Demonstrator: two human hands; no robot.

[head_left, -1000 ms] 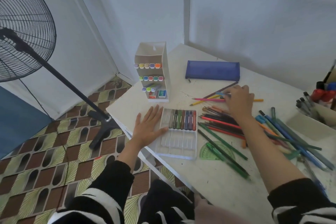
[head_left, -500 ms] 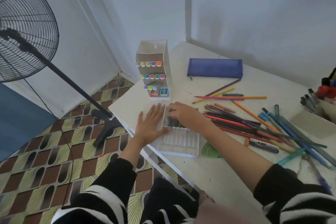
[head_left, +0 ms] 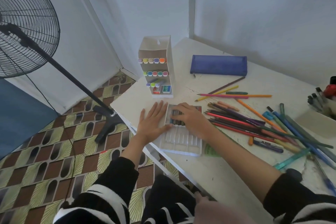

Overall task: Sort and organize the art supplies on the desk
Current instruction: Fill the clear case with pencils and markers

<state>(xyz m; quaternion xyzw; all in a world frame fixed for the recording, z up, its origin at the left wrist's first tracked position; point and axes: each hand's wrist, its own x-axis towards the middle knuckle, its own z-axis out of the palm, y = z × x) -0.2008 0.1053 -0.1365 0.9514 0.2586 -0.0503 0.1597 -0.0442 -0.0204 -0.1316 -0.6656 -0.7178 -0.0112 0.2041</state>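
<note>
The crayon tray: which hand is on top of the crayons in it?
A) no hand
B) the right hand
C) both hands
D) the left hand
B: the right hand lies over the crayons in the white tray, while the left hand lies flat on the desk beside the tray's left edge.

You face pale bluish-white walls (head_left: 254, 14), with a thin upright strip (head_left: 191, 5) running down behind the white surface (head_left: 209, 172), which is scuffed and marked. To your left a black standing fan (head_left: 23, 23) rests its base (head_left: 107, 127) on a floor (head_left: 45, 160) patterned in brown and green. The light is soft and even.
</note>
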